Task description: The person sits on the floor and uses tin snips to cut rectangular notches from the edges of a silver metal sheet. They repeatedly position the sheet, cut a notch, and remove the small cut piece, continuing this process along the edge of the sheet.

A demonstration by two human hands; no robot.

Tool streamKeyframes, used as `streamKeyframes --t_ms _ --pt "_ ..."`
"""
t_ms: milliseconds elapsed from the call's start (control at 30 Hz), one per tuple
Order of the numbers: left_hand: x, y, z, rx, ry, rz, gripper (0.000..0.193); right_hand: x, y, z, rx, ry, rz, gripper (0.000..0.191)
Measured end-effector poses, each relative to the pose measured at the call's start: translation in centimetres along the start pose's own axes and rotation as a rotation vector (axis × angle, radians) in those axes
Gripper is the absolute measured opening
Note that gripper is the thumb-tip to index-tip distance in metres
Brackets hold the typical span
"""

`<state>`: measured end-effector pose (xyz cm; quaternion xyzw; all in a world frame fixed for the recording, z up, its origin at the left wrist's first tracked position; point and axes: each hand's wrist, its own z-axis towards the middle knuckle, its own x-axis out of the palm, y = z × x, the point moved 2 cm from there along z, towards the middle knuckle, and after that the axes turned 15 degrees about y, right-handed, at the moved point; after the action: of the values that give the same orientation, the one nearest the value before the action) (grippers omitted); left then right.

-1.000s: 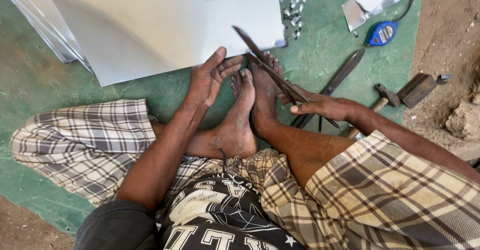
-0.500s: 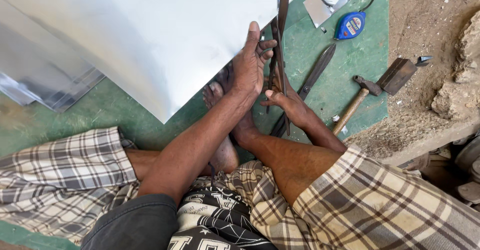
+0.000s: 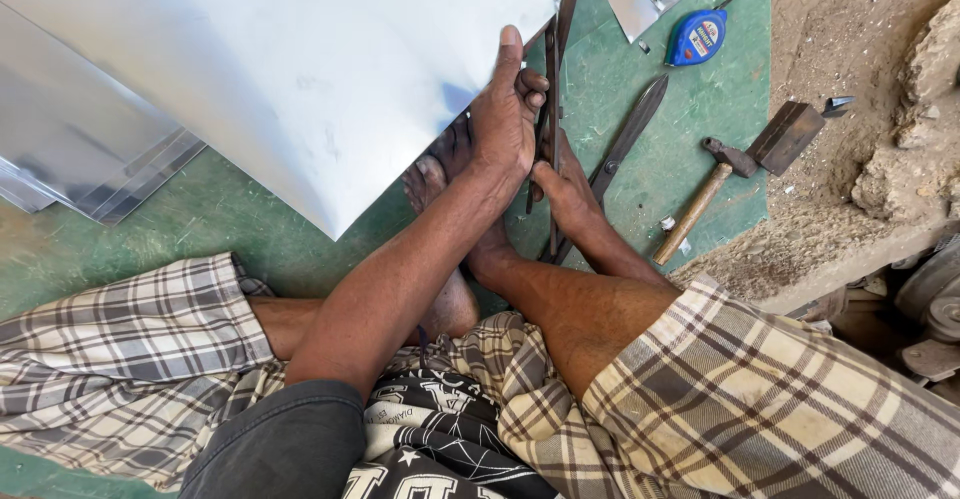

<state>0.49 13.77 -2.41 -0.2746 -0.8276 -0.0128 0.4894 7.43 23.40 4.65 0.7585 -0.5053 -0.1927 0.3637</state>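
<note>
Metal sheet (image 3: 300,69) large, pale grey, smooth, curved

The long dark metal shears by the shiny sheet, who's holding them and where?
The left hand grips the long dark metal shears midway along, against the shiny metal sheet edge; the right hand holds their lower handles.
</note>
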Motion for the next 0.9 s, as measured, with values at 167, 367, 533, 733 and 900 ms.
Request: streamKeyframes --t_ms 167,367,533,733,900 --pt "-0.3 -0.2 0.2 0.010 0.011 -0.043 0.068 1.6 0.6 0.3 -0.052 -0.047 0.108 0.065" --pt "-0.5 -0.4 0.1 0.002 -0.010 -0.021 0.065 2.0 0.7 0.4 -0.075 -0.032 0.109 0.064" --pt "-0.7 -0.5 -0.4 -0.015 -0.032 -0.006 0.073 1.5 0.3 0.4 0.071 0.046 0.129 0.069" --pt "-0.1 -0.6 -0.8 -0.018 -0.007 -0.039 0.092 -0.2 0.8 -0.8 0.093 0.174 0.322 0.081" --pt "0.2 -0.9 -1.1 -0.009 -0.005 -0.028 0.073 0.4 -0.1 -0.2 0.012 0.089 0.142 0.069"
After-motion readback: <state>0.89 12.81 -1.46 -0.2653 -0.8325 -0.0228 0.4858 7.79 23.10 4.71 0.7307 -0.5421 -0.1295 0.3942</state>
